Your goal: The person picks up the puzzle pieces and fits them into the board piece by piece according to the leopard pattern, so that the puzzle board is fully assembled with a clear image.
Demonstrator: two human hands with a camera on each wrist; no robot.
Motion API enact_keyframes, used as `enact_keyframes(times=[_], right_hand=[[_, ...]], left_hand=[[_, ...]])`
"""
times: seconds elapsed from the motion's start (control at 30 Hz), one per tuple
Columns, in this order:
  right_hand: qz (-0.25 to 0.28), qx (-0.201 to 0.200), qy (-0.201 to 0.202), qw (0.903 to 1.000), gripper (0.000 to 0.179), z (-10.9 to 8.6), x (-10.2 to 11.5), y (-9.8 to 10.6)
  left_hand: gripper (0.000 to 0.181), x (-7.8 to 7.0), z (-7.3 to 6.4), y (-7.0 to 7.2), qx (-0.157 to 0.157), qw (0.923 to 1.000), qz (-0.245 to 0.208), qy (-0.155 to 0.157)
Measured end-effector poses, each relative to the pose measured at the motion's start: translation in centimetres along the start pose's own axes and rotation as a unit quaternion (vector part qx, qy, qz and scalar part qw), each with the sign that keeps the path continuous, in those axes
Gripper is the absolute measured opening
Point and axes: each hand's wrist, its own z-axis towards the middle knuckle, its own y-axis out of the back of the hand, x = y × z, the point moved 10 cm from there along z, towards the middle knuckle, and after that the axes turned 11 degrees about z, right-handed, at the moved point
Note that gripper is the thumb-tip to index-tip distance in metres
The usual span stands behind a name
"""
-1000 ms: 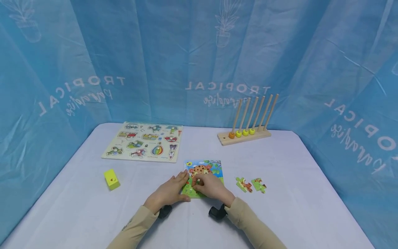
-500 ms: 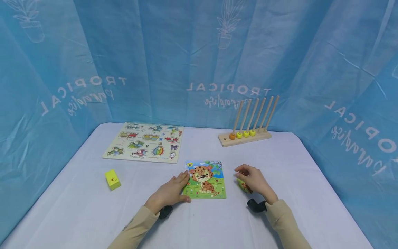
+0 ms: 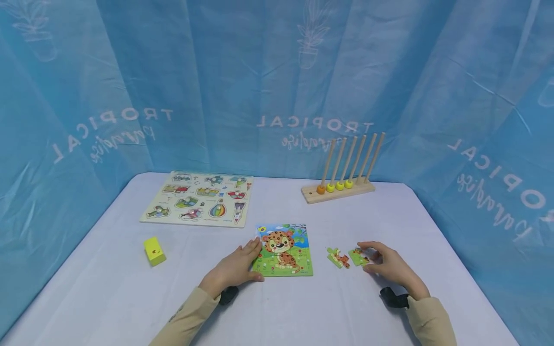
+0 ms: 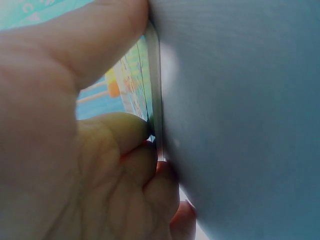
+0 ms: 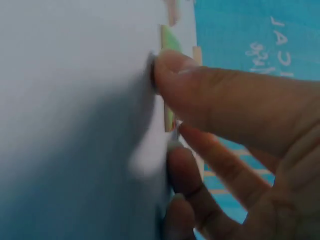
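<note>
A square jigsaw board [image 3: 283, 252] with a spotted leopard cub on grass lies flat at the middle of the table. My left hand [image 3: 233, 266] rests along its left side, fingers extended, thumb at the near corner; the left wrist view shows the fingers right at the board's edge [image 4: 156, 90]. To the right of the board lie two green and orange puzzle pieces. My right hand [image 3: 391, 264] pinches the right-hand puzzle piece [image 3: 358, 257] between thumb and index finger. Beside it is the other puzzle piece [image 3: 337, 258], untouched.
A pegged vehicle puzzle [image 3: 199, 199] lies at the back left. Nearer on that side sits a yellow block [image 3: 154, 251]. A wooden peg abacus [image 3: 339, 190] with several beads stands at the back right. Blue curtain [image 3: 277, 72] surrounds the white table.
My right hand has left the leopard board, travelled right over the loose pieces and come down at the right-hand puzzle piece. The left hand stays at the board's left edge.
</note>
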Motion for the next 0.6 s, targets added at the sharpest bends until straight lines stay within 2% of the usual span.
enact_keyframes(times=[0.17,0.3,0.43,0.6], right_hand=[[0.006,0.056,0.042,0.9975,0.058,1.2,1.3,-1.6],[-0.009,0.071,0.044,0.9965,0.06,2.8,2.3,-2.7],[-0.021,0.049,0.016,0.9985,0.057,4.7,2.4,-3.3],[-0.038,0.0,-0.037,0.9986,0.036,5.5,1.3,-2.6]], left_hand=[[0.09,0.2,-0.2,0.0,-0.002,1.0,-0.007,0.002],[0.09,0.3,-0.2,-0.2,-0.005,0.9999,-0.009,0.001],[0.09,0.0,-0.1,-0.3,-0.006,0.9999,-0.012,-0.006],[0.091,-0.4,-0.2,-0.3,-0.005,0.9998,-0.013,-0.014]])
